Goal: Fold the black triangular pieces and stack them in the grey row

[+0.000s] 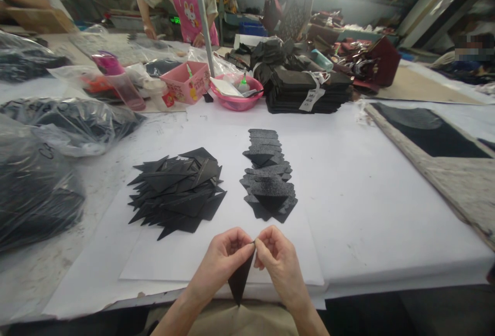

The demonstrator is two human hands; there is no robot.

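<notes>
Between my two hands, at the table's near edge, hangs a black triangular piece (pixel 240 280) with its point downward. My left hand (pixel 229 253) pinches its upper edge between thumb and fingers. The fingertips of my right hand (pixel 275 253) are closed on the same piece's top corner, touching the left fingertips. Ahead and to the left lies a loose heap of black pointed pieces (pixel 176 186). Straight ahead is an overlapping row of similar pieces (pixel 268 186), mostly with a speckled grey side up and a few black flaps showing.
White paper (pixel 348 197) covers the table. At the back stand a pink box (pixel 186 82), a pink basin (pixel 236 100) with a glue bottle, and a tied black stack (pixel 305 86). Plastic bags (pixel 34 181) lie left, a board (pixel 436 171) right. A person in a pink apron (pixel 187 3) stands opposite.
</notes>
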